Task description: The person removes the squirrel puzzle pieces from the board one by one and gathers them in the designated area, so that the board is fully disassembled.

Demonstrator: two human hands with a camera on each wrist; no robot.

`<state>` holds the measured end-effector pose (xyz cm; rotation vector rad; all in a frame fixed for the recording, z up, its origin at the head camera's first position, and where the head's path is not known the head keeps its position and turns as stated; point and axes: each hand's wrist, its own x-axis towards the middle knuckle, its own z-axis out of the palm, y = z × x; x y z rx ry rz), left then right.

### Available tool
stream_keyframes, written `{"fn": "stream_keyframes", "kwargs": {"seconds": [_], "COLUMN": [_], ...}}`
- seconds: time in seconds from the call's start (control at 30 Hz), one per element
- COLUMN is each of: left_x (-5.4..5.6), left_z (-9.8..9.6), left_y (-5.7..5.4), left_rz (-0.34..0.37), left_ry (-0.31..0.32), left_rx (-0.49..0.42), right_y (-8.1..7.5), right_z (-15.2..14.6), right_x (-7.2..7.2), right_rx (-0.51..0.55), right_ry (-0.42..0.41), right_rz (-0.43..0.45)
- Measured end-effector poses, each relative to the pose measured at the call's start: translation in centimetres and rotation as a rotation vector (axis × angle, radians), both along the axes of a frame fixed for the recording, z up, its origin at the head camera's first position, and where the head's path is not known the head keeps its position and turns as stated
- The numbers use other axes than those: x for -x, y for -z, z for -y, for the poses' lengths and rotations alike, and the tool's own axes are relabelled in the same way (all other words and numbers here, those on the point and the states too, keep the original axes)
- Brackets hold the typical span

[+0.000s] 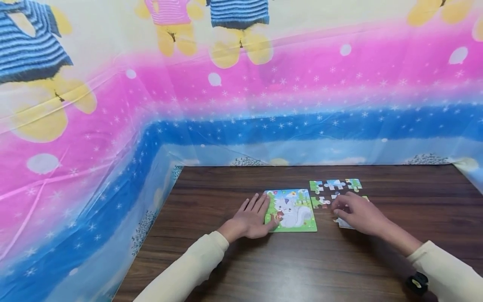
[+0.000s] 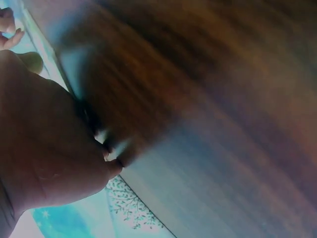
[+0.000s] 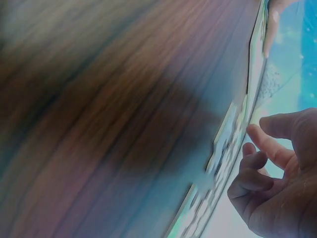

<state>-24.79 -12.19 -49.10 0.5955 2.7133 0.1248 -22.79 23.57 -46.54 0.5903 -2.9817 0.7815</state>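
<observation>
A square picture puzzle board (image 1: 296,216) with a white squirrel on a green and blue scene lies flat on the table. My left hand (image 1: 250,217) rests on its left side with straight fingers. To the board's right, my right hand (image 1: 361,213) hovers over loose jigsaw pieces (image 1: 335,184), its fingers loosely bent, and partly covers some of them. In the right wrist view, no piece shows between the thumb and fingers of that hand (image 3: 282,193). The left wrist view shows the side of the left hand (image 2: 49,134); the board is mostly hidden there.
The dark wooden table (image 1: 286,260) extends around the board and pieces. A patterned cloth (image 1: 264,105) in pink, blue and cream hangs behind the table and along its left side. A dark wristband (image 1: 417,282) shows by the right sleeve.
</observation>
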Motion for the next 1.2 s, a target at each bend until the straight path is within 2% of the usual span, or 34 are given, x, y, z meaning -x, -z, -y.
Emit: {"fn": "stream_keyframes", "kwargs": {"seconds": [0.3, 0.63, 0.73, 0.87, 1.03, 1.2], "left_x": [0.2, -0.6, -0.8, -0.8, -0.2, 0.1], "left_z": [0.7, 0.9, 0.9, 0.9, 1.0, 1.0], "left_y": [-1.0, -2.9, -3.3, -3.1, -2.1, -1.5], "left_rz": [0.046, 0.065, 0.064, 0.062, 0.056, 0.057], "left_ry": [0.043, 0.057, 0.056, 0.057, 0.064, 0.058], "left_rx": [-0.010, -0.004, -0.005, -0.003, -0.013, -0.021], "right_y": [-0.1, -0.1, 0.0, -0.1, -0.4, -0.7], "right_z": [4.8, 10.0, 11.5, 13.3, 15.0, 15.8], "right_x": [0.3, 1.2, 1.3, 1.3, 0.9, 0.1], "right_rx": [0.033, 0.056, 0.053, 0.033, -0.012, -0.047], "right_ry": [-0.089, -0.196, -0.201, -0.156, -0.110, -0.087], "right_rz": [0.031, 0.088, 0.108, 0.135, 0.167, 0.138]}}
